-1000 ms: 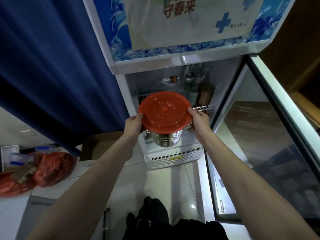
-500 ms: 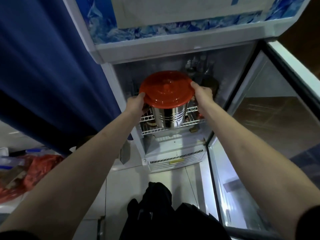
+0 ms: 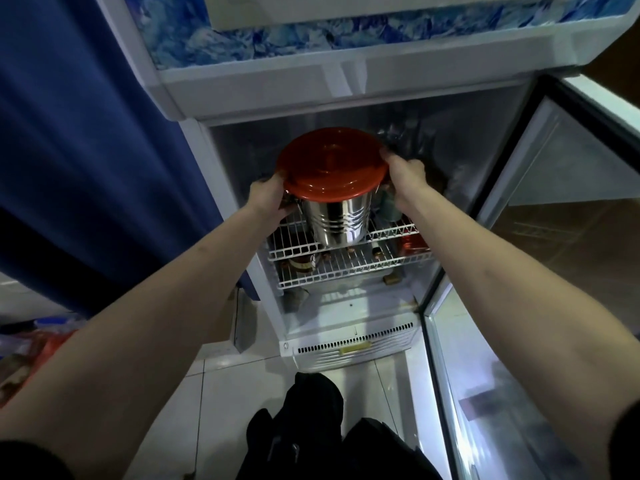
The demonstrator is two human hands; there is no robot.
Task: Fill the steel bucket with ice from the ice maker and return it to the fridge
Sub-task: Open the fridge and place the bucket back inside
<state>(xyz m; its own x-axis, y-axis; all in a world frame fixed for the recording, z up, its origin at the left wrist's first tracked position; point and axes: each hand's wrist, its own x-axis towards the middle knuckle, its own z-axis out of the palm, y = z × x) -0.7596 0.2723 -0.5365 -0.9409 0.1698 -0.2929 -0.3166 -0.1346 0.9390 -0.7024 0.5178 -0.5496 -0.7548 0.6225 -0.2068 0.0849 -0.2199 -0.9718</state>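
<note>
Two bare forearms, black short sleeves (image 3: 24, 459) at the frame's bottom corners, black trousers (image 3: 311, 427) below the grips.

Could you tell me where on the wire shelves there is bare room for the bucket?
Bare wire shows on the upper shelf, left of the steel bucket, by the left wall. Its right side is crowded with bottles, behind the right hand.

no readable text, labels or numbers, fridge (image 3: 346, 77) header shows only a blue ice pattern
</note>
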